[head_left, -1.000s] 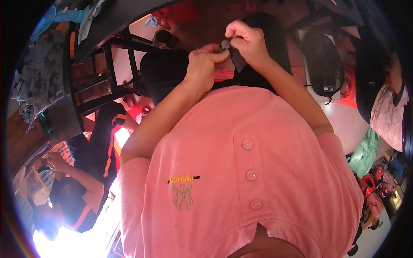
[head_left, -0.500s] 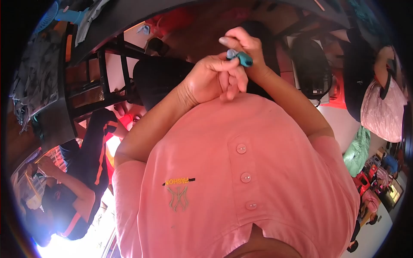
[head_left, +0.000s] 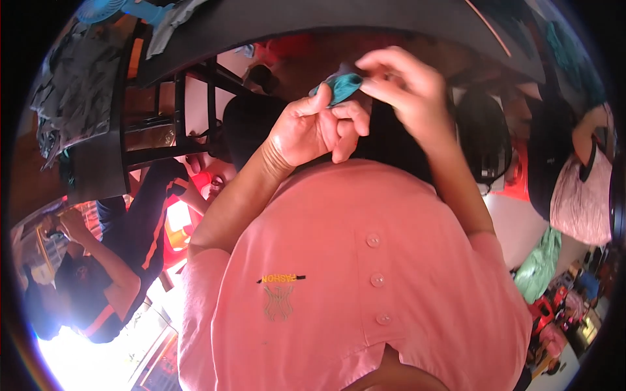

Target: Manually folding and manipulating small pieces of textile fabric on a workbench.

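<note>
A small, soft, teal piece of folded fabric sits raised between both hands, above a pink, smooth-knit polo shirt with 3 round buttons. The left hand curls loosely, thumb and forefinger pinching the fabric's left end. The right hand grips its right end, fingertips closed on it.

No packages, signs or screens show clearly. The only marking is a small yellow-and-black printed emblem on the chest of the pink shirt.
</note>
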